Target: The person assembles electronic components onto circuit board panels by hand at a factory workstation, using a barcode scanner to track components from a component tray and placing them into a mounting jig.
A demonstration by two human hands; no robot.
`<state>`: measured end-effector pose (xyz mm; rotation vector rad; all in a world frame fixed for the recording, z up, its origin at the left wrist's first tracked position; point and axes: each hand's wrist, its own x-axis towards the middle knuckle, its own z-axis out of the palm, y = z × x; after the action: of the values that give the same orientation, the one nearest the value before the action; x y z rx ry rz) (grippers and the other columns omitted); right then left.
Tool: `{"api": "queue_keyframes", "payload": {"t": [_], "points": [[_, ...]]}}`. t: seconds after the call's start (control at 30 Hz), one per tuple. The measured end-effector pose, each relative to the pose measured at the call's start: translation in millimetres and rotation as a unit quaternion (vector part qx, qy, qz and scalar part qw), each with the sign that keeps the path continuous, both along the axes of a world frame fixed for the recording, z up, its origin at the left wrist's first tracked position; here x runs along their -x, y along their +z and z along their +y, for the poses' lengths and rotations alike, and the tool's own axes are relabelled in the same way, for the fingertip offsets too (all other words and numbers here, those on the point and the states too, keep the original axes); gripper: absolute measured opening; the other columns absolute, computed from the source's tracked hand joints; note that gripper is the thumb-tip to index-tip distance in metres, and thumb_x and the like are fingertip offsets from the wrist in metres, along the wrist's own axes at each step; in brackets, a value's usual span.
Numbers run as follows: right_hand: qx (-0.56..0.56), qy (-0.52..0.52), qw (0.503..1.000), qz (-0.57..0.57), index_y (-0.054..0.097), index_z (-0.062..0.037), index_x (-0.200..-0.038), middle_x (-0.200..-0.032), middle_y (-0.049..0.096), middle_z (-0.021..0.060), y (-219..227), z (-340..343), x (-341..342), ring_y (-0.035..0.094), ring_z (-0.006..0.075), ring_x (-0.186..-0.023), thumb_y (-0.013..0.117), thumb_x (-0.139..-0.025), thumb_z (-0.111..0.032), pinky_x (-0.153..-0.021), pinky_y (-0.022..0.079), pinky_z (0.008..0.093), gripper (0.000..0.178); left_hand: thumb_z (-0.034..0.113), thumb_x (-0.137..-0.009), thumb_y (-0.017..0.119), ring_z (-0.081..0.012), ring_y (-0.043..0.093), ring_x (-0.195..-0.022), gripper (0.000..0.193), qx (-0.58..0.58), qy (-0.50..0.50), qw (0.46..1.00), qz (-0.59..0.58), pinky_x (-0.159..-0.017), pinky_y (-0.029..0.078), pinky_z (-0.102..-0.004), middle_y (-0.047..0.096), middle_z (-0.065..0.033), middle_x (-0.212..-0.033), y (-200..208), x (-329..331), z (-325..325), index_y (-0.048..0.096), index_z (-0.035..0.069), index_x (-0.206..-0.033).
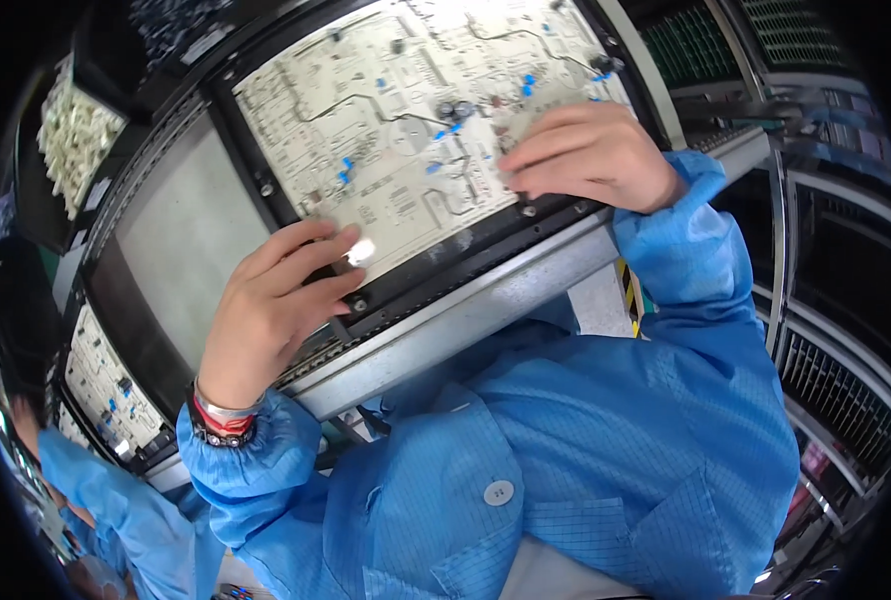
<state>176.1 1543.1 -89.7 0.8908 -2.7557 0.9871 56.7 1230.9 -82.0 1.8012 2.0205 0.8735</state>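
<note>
A large cream-white circuit board [396, 235] lies in a black carrier frame [428, 284]. Small parts stand on it: blue components, dark wire-like lines and a pair of dark round capacitors [456, 109]. Over the board's near left corner is my left hand [274, 295], its fingers apart and nothing visible in them. A metal bangle, red cords and a dark beaded bracelet circle that wrist. My right hand [601, 158] hovers over the board's right part, fingers bunched and tips together near the surface. Whatever they may hold is hidden.
A metal rail [466, 315] runs along the near side of the carrier. Black bins stand at the far left, one holding white connectors [74, 140]. Another board [106, 385] lies farther left, beside a person's blue sleeve [101, 480]. Metal racks [836, 350] rise at right.
</note>
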Motion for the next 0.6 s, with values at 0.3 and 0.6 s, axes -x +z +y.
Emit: {"api": "queue_keyframes", "payload": {"t": [0.3, 0.6], "points": [[-0.054, -0.158, 0.982, -0.082, 0.065, -0.0011, -0.103, -0.111, 0.061, 0.0151, 44, 83, -42, 0.058, 0.0306, -0.101, 0.068, -0.073, -0.005, -0.085, 0.047, 0.0376, 0.031, 0.011, -0.057, 0.072, -0.0290, 0.056, -0.086, 0.024, 0.021, 0.016, 1.000, -0.003, -0.072, 0.048, -0.0359, 0.061, -0.0076, -0.086, 7, 6, 14, 0.060, 0.002, -0.077], [-0.117, -0.090, 0.980, -0.130, 0.068, -0.0087, -0.103, -0.128, 0.051, 0.0121, 28, 100, -50, 0.048, 0.0295, -0.110, 0.071, -0.068, -0.008, -0.091, 0.040, 0.0407, 0.034, 0.001, -0.069, 0.065, -0.0302, 0.057, -0.096, 0.025, 0.058, 0.062, 0.996, -0.026, -0.084, 0.045, -0.0345, 0.062, -0.0117, -0.099, 29, 23, 17, 0.063, 0.002, -0.094]]}}
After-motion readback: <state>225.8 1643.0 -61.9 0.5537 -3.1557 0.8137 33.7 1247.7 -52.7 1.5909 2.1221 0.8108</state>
